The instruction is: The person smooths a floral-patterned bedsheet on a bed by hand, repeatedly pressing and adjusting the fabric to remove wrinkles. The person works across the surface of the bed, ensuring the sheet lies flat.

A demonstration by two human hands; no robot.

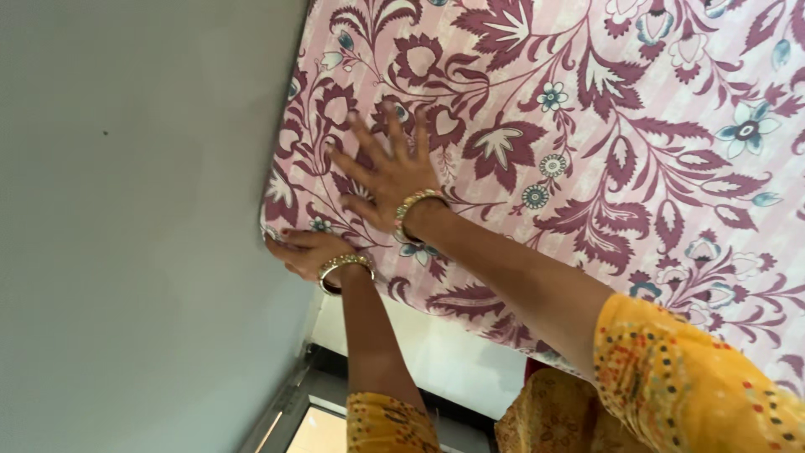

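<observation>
Sleeve: yellow, nearest the camera.
Right hand: fingers spread flat on the sheet, just inside its corner.
Left hand: fingers together, pinching that corner's edge, beside the wall.

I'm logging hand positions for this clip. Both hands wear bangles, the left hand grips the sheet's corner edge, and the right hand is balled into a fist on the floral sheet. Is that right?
Not quite. In the head view the right hand lies flat, fingers spread, on the floral bedsheet, not in a fist. The rest holds: both wrists wear bangles, and the left hand grips the sheet's corner edge.
</observation>
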